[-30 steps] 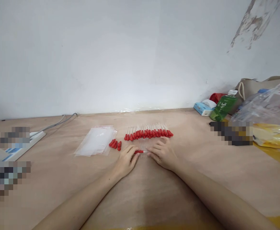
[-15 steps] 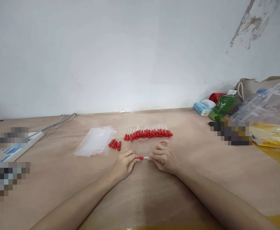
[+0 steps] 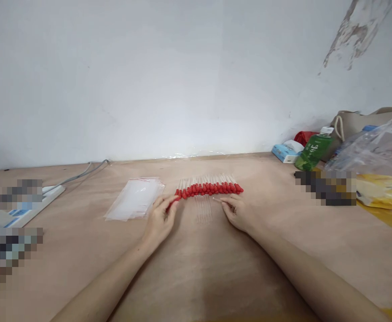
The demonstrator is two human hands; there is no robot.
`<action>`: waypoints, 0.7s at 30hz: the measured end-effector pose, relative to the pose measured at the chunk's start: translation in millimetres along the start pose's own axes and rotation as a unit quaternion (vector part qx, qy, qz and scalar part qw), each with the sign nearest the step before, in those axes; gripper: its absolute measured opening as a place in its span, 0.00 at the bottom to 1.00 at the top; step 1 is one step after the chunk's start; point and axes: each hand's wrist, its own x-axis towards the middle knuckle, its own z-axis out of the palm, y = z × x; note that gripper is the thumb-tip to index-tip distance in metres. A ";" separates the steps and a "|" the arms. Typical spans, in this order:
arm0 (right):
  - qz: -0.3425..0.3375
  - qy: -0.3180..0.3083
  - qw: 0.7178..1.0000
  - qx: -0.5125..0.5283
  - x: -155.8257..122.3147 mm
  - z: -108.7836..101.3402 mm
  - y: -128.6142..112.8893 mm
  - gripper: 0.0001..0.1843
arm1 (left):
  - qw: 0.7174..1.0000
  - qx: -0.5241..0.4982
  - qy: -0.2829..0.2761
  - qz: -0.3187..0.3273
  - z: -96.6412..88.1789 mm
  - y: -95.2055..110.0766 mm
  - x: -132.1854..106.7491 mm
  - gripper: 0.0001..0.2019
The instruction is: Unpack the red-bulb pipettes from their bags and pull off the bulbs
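Note:
My left hand (image 3: 160, 218) is closed, its thumb and fingers pinching a red rubber bulb (image 3: 173, 202). Under and behind that hand, the spot where loose red bulbs lay is hidden. My right hand (image 3: 238, 213) is pinched shut on a thin clear glass dropper tube (image 3: 217, 199) pointing left. Between the hands, several bare glass tubes (image 3: 203, 211) lie side by side on the table. Just beyond them stretches a row of droppers with red bulbs (image 3: 209, 188), their clear tubes pointing toward the wall.
Clear zip bags (image 3: 133, 199) lie stacked left of the row. Farther left sits a white power strip (image 3: 44, 199) with a grey cable. At right are a tissue pack (image 3: 285, 153), a green bottle (image 3: 313, 150) and plastic bags (image 3: 377, 147). A wall (image 3: 182, 89) bounds the table's back.
My hands, earlier together at one red bulb and tube, have moved apart. The left went left and back to the loose bulbs; the right moved slightly away with a tube in its fingertips.

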 end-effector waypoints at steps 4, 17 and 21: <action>0.050 0.002 0.999 -0.008 1.0 6.4 -3.4 0.11 | 0.995 0.055 0.021 -0.076 -18.7 -15.0 22.4 0.15; 0.036 -0.009 0.995 -0.088 -1.9 9.1 -34.4 0.09 | 0.984 0.155 -0.089 -0.025 -20.2 -25.8 22.4 0.11; 0.013 -0.008 0.995 -0.101 -3.7 9.6 -34.0 0.09 | 0.986 0.158 -0.046 -0.017 -21.7 -21.9 26.6 0.12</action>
